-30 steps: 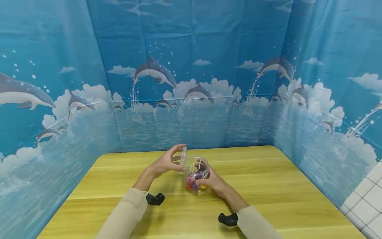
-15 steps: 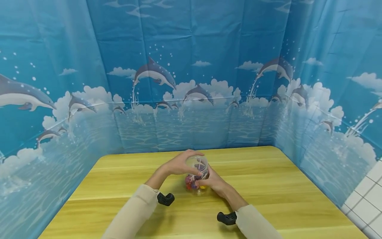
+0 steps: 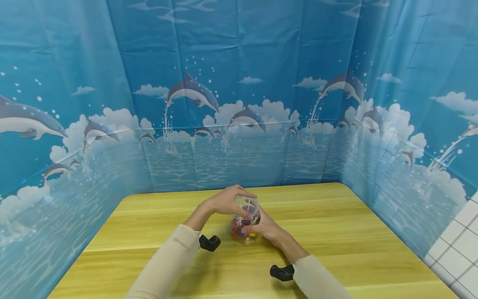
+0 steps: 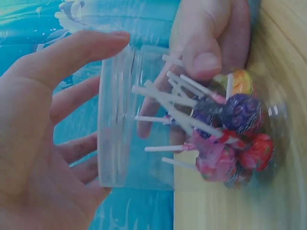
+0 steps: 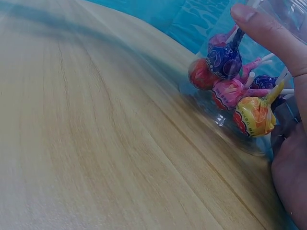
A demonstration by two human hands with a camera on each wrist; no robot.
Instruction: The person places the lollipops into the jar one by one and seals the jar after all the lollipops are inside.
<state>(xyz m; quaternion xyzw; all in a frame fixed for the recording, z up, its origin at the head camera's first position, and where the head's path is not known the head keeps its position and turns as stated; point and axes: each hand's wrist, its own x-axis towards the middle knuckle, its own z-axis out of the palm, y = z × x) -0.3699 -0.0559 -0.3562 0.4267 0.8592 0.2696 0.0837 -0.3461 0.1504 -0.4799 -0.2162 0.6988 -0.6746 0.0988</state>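
A clear plastic jar (image 3: 240, 202) stands on the wooden table, holding several wrapped lollipops (image 4: 216, 160) with white sticks. Red, pink, purple and yellow wrappers show through its wall. Over the jar's mouth sits a clear lid (image 4: 111, 129). My left hand (image 3: 226, 202) grips this lid from above, thumb on one side and fingers round the other. Low on the jar's right side, my right hand (image 3: 268, 227) holds the body, its thumb across the front beside the yellow lollipop (image 5: 255, 116). Part of the right fingers is hidden behind the jar.
The yellow wood-grain table (image 3: 328, 245) reaches to a blue dolphin-print curtain (image 3: 239, 158) at the back and sides. A black wrist device (image 3: 210, 243) is on the left wrist and another black device (image 3: 282, 273) on the right. White tiles (image 3: 457, 245) show at far right.
The left hand has brought the lid, held on edge left of the jar, rightward onto the jar's mouth. The right hand has kept its hold on the jar almost unmoved.
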